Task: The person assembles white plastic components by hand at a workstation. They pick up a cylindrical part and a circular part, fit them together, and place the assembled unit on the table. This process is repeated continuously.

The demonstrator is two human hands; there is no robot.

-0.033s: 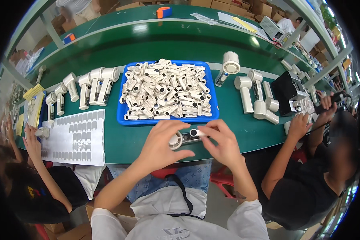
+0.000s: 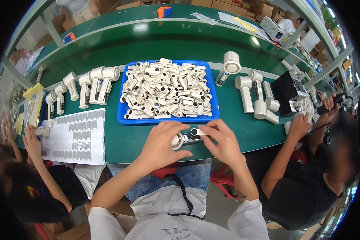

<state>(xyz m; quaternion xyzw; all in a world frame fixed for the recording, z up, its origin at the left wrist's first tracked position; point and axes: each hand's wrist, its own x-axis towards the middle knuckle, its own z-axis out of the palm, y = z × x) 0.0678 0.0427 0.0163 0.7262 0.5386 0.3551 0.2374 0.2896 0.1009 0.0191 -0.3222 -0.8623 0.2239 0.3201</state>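
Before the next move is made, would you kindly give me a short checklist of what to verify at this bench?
1. White piece held: ok, its far end is pinched by the right grip.
2. Round white head steadied: cannot tell; the left grip spreads around it, but firm contact is unclear.
3. Handle closed: not ok, its dark interior shows beside the white piece.
4. Parts inside the handle in order: cannot tell, too small and partly covered.
5. Blue tray stocked: ok, heaped with similar white pieces.
6. Right-hand co-worker's hand clear: ok, well apart.
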